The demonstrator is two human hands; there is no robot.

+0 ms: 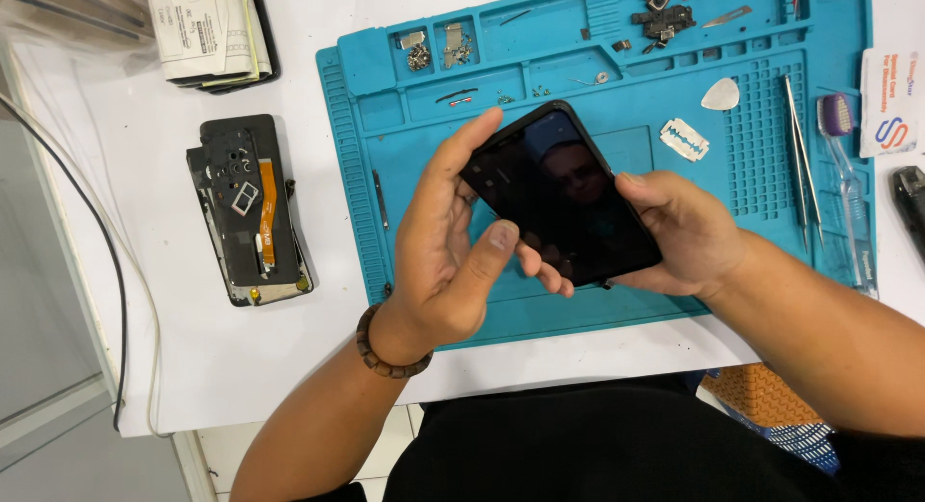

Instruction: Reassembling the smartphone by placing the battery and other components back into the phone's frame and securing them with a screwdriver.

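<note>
A black smartphone (562, 194) with a dark, unlit screen is held tilted above the near middle of a teal repair mat (617, 150), clear of its surface, one corner pointing far and left. The left hand (443, 256) closes on the phone's left edge, fingers curled over the far corner and the thumb pressing the near left edge; a brown bead bracelet (385, 353) circles that wrist. The right hand (679, 237) cups the phone from the right and beneath, thumb laid on the right edge and fingertips showing under the near end. Just right of the phone on the mat lie a razor blade (684, 139) and a white triangular pick (721, 94); farther right are metal tweezers (800, 160) and a purple-headed toothbrush (848, 189) along the mat's right edge. The mat's far trays hold small screws and metal brackets (438, 49) on the left and a cluster of black camera parts (663, 20) on the right. Left of the mat, on the white table (173, 319), lies an opened phone frame (249, 208) with an orange flex cable, and beyond it a stack of papers (207, 30). A black cable (101, 242) runs along the table's left edge. Bare table lies between the frame and the mat and along the near edge; the mat's near strip under the hands is free.
</note>
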